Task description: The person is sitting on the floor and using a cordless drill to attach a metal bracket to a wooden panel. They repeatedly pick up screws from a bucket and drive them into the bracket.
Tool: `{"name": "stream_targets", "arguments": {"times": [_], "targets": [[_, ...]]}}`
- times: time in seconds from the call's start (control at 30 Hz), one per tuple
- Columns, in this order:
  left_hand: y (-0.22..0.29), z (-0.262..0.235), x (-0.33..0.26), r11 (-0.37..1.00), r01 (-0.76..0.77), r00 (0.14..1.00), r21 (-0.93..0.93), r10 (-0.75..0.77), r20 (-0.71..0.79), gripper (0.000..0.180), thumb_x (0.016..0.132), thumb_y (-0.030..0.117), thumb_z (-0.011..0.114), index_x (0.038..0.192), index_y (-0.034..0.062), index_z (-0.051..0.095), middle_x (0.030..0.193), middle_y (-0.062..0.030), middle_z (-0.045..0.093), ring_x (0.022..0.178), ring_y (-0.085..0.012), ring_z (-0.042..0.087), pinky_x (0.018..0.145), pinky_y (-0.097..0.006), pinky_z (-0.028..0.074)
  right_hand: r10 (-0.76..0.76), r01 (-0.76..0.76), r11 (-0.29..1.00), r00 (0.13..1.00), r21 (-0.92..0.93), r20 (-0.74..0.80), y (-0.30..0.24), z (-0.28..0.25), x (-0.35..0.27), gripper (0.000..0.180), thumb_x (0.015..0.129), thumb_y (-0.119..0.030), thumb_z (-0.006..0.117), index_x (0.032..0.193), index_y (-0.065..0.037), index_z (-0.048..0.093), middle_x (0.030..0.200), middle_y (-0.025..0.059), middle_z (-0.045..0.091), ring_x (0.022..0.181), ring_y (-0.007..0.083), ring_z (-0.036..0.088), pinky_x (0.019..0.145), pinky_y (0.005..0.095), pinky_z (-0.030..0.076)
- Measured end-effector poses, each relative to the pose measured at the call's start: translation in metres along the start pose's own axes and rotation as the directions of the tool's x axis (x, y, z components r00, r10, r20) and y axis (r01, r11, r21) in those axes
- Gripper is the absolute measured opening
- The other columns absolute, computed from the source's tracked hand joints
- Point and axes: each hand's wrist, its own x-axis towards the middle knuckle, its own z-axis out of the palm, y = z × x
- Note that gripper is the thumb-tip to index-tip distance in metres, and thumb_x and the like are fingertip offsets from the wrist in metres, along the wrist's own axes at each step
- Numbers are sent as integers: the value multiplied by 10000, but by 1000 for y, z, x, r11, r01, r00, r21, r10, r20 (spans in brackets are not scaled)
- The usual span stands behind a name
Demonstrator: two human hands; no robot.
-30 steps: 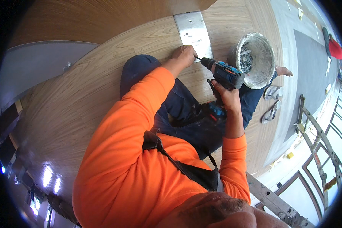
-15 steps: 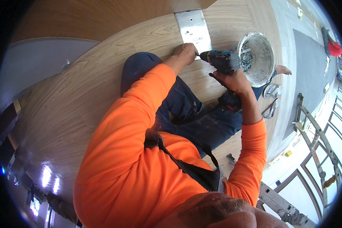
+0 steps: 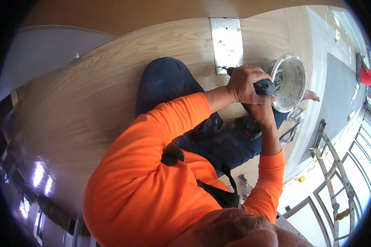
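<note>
A cordless drill [image 3: 264, 87] points up and left, its bit end against or just over the near edge of a flat metal plate [image 3: 227, 41]. My right hand [image 3: 259, 108] is closed round the drill's grip, partly hidden under the other hand. Over the top of the drill body, my left hand [image 3: 244, 84] is wrapped with fingers closed. Several small marks or holes show on the plate, which lies on the wood-grain floor [image 3: 181, 41]. Whether a screw sits at the bit is too small to tell.
A whitish-stained bucket [image 3: 294, 84] holding screws or similar metal fasteners [image 3: 278, 80] stands right of the drill. Brown wooden panelling [image 3: 132, 16] borders the far side. Sandals [image 3: 290, 133] and a ladder [image 3: 338, 164] are at the right. A person in red [image 3: 367, 76] is far right.
My left hand has left the bit end by the plate and come onto the drill's body. The drill has swung to point more away from me; the view has shifted somewhat.
</note>
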Motion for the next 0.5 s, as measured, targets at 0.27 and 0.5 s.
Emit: {"name": "stream_targets", "arguments": {"times": [0.27,0.5], "targets": [[-6,15,-12,987,-80,997,-141,77,-26,582,669,566,845,949,68,733,902,-112,718,831,-327,706,760,-418,537,98,-103,993,991,-56,-88,15,2,-24,361,870,-48,686,1215,-1,594,1158,148,661,1061,289,634,919,405,504],[0,9,-10,978,-168,985,-121,172,28,649,682,646,823,989,80,740,923,-106,724,846,-304,706,784,-410,514,115,-123,991,984,-54,-133,26,11,-38,478,873,-17,684,1322,5,521,1271,158,606,1173,293,591,1010,405,469]]}}
